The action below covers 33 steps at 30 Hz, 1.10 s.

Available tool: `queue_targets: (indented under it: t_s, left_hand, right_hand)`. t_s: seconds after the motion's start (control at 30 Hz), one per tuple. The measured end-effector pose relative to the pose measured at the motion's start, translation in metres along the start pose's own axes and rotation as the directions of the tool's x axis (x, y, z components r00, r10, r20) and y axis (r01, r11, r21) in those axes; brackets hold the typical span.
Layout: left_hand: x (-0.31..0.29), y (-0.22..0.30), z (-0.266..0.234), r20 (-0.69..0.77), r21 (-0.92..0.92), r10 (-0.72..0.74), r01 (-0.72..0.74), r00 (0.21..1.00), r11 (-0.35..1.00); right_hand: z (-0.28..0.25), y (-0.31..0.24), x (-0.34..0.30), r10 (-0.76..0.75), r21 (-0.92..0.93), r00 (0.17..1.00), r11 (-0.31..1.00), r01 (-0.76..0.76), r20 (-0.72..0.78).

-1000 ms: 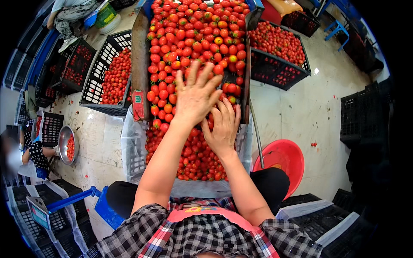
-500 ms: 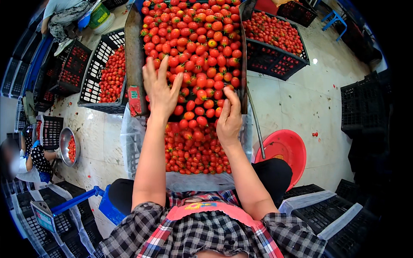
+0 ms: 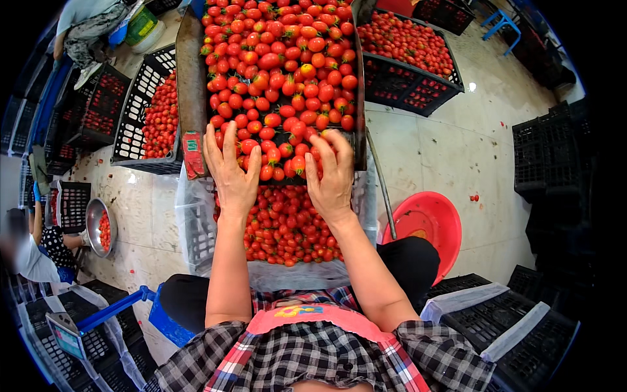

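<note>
Small red cherry tomatoes [image 3: 281, 65] cover a chute with raised metal sides [image 3: 193, 85]. My left hand [image 3: 232, 176] lies over its lower left part, fingers spread among the tomatoes. Opposite it, my right hand [image 3: 332, 179] is open with curved fingers, touching tomatoes near the chute's right side. Between my hands sits a loose group of tomatoes at the lower end. Just below, a crate lined with pale plastic sheeting [image 3: 196, 215] stands in front of me, heaped with more cherry tomatoes [image 3: 287, 228].
Black crates of tomatoes stand left [image 3: 124, 140] and right [image 3: 418, 91] of the chute. A red basin [image 3: 444, 228] is by my right knee. Stacked black crates [image 3: 548, 153] line the right. At the left, a person [image 3: 39, 251] sits near a metal bowl [image 3: 91, 219].
My left hand has drawn down toward me, and my right hand has moved slightly inward and lower. Tomatoes on the chute have shifted downward, and the whole view has moved a little.
</note>
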<state>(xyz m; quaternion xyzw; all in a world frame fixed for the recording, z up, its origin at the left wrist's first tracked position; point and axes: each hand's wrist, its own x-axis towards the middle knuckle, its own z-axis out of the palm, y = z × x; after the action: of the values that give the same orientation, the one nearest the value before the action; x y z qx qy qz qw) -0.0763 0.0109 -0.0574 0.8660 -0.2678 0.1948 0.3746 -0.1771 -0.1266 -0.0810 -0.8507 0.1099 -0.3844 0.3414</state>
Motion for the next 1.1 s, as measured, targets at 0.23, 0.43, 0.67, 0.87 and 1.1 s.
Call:
queue_targets:
  t_s: [0.23,0.43,0.67,0.87,1.1]
  left_hand:
    - [0.044,-0.013,0.012,-0.005,-0.027,-0.003,0.003,1.0,1.0]
    - [0.059,0.029,0.066,0.188,0.241,0.045,-0.091,0.981,0.966]
    - [0.025,0.019,0.032,0.307,0.098,0.159,-0.197,0.938,0.975]
    - [0.012,0.017,0.024,0.174,0.059,0.154,-0.166,0.973,0.984]
    - [0.057,0.046,0.064,0.164,-0.043,0.274,-0.271,0.948,0.962]
  right_hand:
    - [-0.005,0.002,0.0,0.113,-0.147,0.986,0.985,-0.094,0.125]
    - [-0.001,-0.004,0.004,0.104,-0.263,0.994,0.959,-0.108,-0.03]
    - [-0.003,-0.004,0.005,0.021,-0.284,1.0,0.959,-0.014,0.022]
    - [-0.003,-0.007,0.002,0.027,-0.309,0.996,0.95,-0.052,-0.085]
    - [0.0,-0.008,0.003,-0.004,-0.329,0.999,0.944,0.02,0.049]
